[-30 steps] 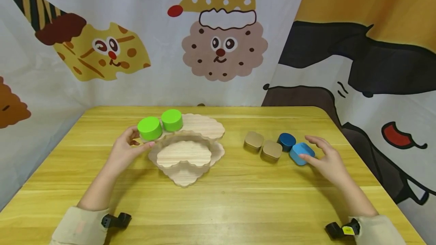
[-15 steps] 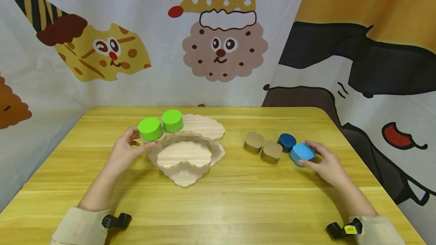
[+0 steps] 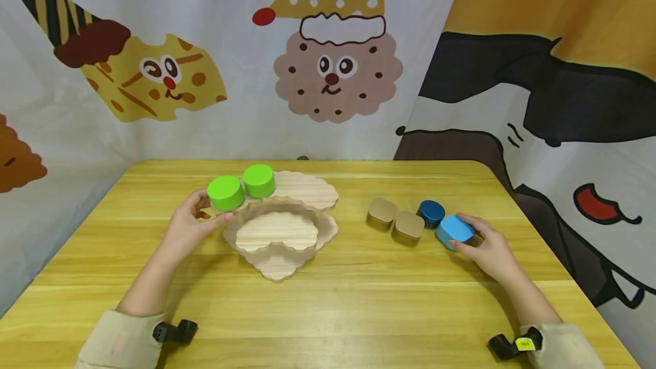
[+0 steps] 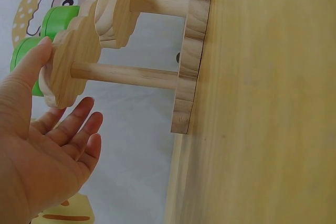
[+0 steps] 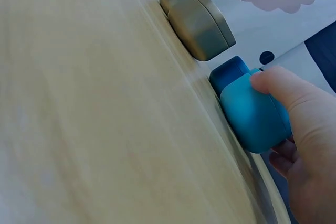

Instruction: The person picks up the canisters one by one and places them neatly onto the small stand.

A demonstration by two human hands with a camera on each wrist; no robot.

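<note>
My left hand (image 3: 189,224) holds the left edge of a tiered wooden stand (image 3: 307,189), thumb in front and fingers behind. The left wrist view shows its scalloped upper tier (image 4: 63,72) on a round post (image 4: 126,75), with the other fingers loosely spread below. Two bright green round boxes (image 3: 225,193) sit on that tier. On the right, my right hand (image 3: 489,249) grips a light blue rounded-square box (image 3: 453,229) between thumb and fingers. In the right wrist view the light blue box (image 5: 252,111) stands upright, low at the tabletop.
A dark blue round box (image 3: 431,213) stands just left of the light blue one. Two gold rounded-square boxes, one at the back (image 3: 381,213) and one nearer (image 3: 408,226), are further left on the wooden table (image 3: 333,318). A cartoon-printed curtain (image 3: 246,101) hangs behind.
My right hand's fingers have closed in on the light blue box, which has tilted slightly. The left hand and the stand have stayed in place.
</note>
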